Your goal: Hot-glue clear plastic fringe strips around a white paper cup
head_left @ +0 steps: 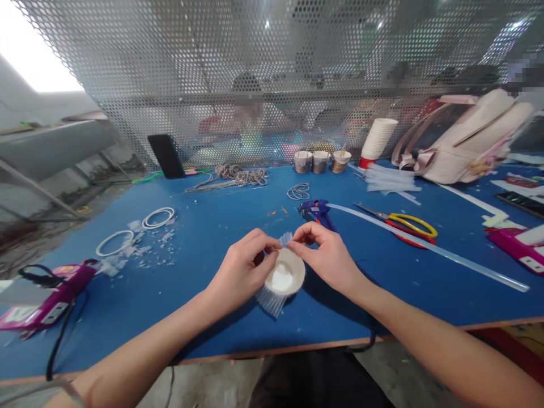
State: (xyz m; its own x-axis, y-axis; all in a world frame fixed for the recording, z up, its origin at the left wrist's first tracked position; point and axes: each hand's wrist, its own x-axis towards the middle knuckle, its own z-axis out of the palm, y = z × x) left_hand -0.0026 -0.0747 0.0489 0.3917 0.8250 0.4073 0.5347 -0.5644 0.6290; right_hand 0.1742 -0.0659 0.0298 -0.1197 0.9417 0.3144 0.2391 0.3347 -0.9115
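Observation:
A white paper cup [282,279] stands mouth up near the table's front edge. Translucent pleated material [272,302] shows below the cup on its near side and sticks up beyond its far rim. My left hand [250,262] is closed in a pinch at the far left of the rim, thumb alongside the cup. From the other side, my right hand [325,252] pinches close by, its fingertips at the far edge of the pleated material. Exactly what sits between the fingertips is too small to make out.
Behind my hands lies a blue glue gun [317,211] with a long glue stick [425,245]. Scissors [410,226] rest to the right. White rings [115,242] and scraps are left, beside a purple power strip [63,294]. Filled cups [321,162] line the perforated screen [191,73].

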